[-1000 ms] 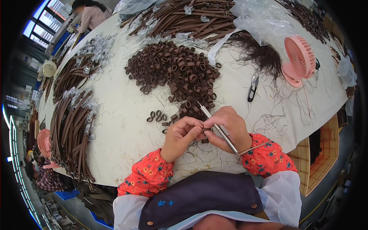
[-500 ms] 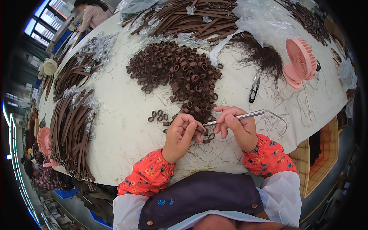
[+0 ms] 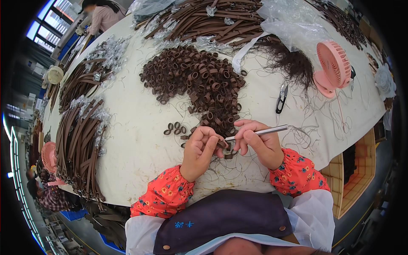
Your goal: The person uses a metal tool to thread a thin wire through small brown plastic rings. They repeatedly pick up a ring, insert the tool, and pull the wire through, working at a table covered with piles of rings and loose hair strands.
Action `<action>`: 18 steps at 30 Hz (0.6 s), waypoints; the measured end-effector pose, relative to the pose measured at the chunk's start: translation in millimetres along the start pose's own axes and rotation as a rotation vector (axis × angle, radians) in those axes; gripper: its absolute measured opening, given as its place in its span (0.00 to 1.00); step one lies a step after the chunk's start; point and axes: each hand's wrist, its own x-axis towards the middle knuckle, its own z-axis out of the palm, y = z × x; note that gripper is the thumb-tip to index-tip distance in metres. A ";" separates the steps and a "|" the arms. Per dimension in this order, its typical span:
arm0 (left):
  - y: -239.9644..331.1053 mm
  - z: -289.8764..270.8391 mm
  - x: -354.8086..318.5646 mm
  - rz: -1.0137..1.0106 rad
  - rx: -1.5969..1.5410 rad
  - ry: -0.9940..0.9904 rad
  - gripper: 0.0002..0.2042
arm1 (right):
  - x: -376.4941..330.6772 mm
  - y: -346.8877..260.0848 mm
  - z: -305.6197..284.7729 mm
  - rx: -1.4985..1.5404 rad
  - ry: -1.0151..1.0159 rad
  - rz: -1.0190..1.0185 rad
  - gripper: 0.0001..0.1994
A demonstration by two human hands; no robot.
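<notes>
Between the thumb and fingers of my left hand (image 3: pixel 198 152) is a small brown strap loop (image 3: pixel 221 144), partly hidden by the fingertips. My right hand (image 3: pixel 262 148) grips a slim silver pen-like metal tool (image 3: pixel 274 129), slanted with its rear end up to the right. The tool's tip reaches the loop at my left fingertips; whether it goes inside cannot be made out. Just beyond both hands lies a large heap of similar brown loops (image 3: pixel 206 78). A few loose loops (image 3: pixel 177 128) rest left of my left hand, and another loop (image 3: pixel 228 156) sits between my hands.
Black-handled thread snips (image 3: pixel 281 100) and a pink fan (image 3: pixel 333 68) stand to the right, among loose threads. Bundles of brown straps (image 3: pixel 78 148) lie left and at the back (image 3: pixel 212 19), near clear plastic (image 3: pixel 293 25). A wooden box (image 3: pixel 359 170) is below the table's right edge.
My right hand has shifted slightly left, bringing the metal tool closer to my left fingertips. My left hand stays in place, still holding the loop.
</notes>
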 end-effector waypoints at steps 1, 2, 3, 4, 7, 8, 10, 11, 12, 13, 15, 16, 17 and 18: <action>-0.1 -0.2 0.1 0.002 0.004 -0.003 0.05 | 0.0 -0.3 0.1 -0.002 0.000 0.003 0.12; -0.1 -0.6 0.1 0.005 0.009 -0.005 0.05 | 0.1 -0.4 0.2 -0.005 0.001 0.006 0.12; -0.1 -0.8 0.2 0.007 0.013 -0.009 0.05 | 0.0 0.2 -0.1 -0.011 0.001 -0.005 0.11; -0.2 -0.8 0.3 0.009 0.004 -0.009 0.05 | -0.1 1.3 -0.6 -0.017 0.001 -0.017 0.11; -0.4 -0.3 0.4 0.021 0.000 -0.008 0.05 | -1.3 -0.1 0.8 -0.046 0.056 0.001 0.08; -0.1 0.1 0.2 0.028 0.012 -0.006 0.05 | -1.4 -1.7 1.7 -0.058 0.083 0.016 0.07; 0.4 2.2 0.1 0.026 0.024 0.001 0.05 | 5.9 -5.4 6.2 -0.438 0.067 -0.176 0.10; 0.5 3.4 -0.5 0.019 0.022 0.006 0.05 | 9.3 -6.3 8.1 -0.628 0.058 -0.272 0.12; 0.7 3.7 -1.2 0.013 0.021 0.013 0.05 | 10.3 -1.1 8.9 -0.734 0.021 -0.338 0.17; -0.2 2.5 -1.3 0.007 0.001 0.005 0.05 | 9.7 1.0 9.0 -0.749 0.020 -0.351 0.17; -2.2 -0.6 -0.8 -0.005 -0.039 -0.011 0.06 | 7.1 3.1 9.6 -0.778 0.019 -0.378 0.18; -1.9 0.7 0.0 -0.012 -0.096 -0.002 0.06 | 5.3 3.4 10.2 -0.688 0.054 -0.284 0.18; -0.9 3.7 1.3 -0.018 -0.153 0.007 0.07 | 3.0 3.5 11.3 -0.596 0.089 -0.191 0.18; 0.1 6.9 2.4 -0.025 -0.209 0.014 0.08 | 0.9 3.7 12.1 -0.504 0.125 -0.098 0.18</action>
